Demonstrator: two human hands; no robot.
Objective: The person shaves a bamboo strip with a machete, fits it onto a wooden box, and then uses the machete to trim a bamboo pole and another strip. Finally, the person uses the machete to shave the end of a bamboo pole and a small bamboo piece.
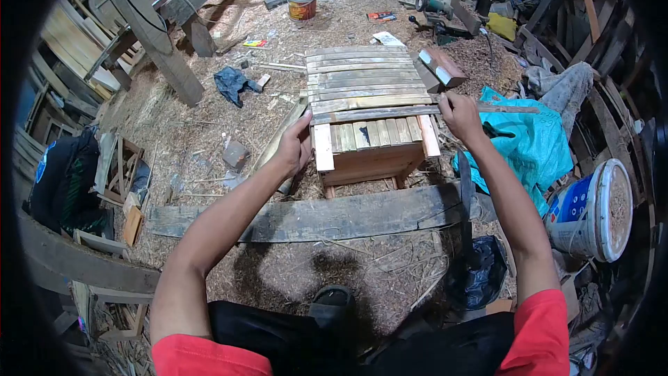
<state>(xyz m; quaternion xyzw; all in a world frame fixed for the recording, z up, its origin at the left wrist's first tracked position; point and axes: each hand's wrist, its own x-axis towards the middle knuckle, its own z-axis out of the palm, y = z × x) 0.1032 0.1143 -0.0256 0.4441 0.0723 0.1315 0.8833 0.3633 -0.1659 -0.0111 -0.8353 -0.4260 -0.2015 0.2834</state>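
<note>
A small wooden box (372,160) stands before me, its top covered with narrow wooden slats (365,76). A long thin wooden strip (379,113) lies across the slats near the front edge and sticks out well past the right side. My left hand (296,145) is closed at the strip's left end, thumb against it; its fingers are partly hidden beside the box. With thumb and fingers, my right hand (458,117) pinches the strip at the box's right corner. Below the strip, shorter slat ends (376,134) show between two pale side pieces.
A thick plank (313,219) lies in front of the box. To the right are a turquoise sack (532,143) and a tilted white-blue bucket (591,209). A paint tub (302,4), a black plastic bag (235,85) and a power tool (435,4) lie farther off among shavings.
</note>
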